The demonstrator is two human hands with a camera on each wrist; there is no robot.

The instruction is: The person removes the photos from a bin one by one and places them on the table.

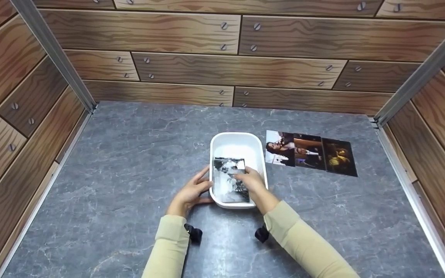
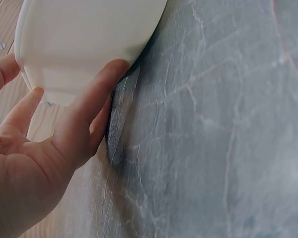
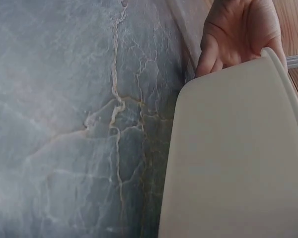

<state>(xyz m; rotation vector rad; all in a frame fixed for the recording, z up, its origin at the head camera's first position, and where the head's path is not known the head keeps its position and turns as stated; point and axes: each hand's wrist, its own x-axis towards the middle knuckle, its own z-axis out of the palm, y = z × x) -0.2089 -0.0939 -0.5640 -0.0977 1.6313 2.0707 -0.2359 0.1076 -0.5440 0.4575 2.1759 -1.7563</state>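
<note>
In the head view a white plastic tub [image 1: 235,139] holds a stack of photo prints [image 1: 226,183], a black-and-white one on top. My left hand [image 1: 191,191] grips the tub's left side, digits spread from the rim down to the base. The left wrist view has that hand [image 2: 49,134] against the tub's outer wall [image 2: 84,54]. Reaching in over the right rim, my right hand [image 1: 255,183] pinches the stack's right edge, with one digit on top and others down beside it. The right wrist view shows the tub's wall [image 3: 238,158] and the left hand [image 3: 243,37] beyond; the right hand is hidden there.
Three colour photos [image 1: 310,153] lie in a row, edges meeting, right of the tub on the grey marbled table [image 1: 137,146]. Wood-patterned panels [image 1: 191,33] with metal corner posts [image 1: 54,54] enclose the back and sides. Black wrist straps [image 1: 194,233] hang at both cuffs.
</note>
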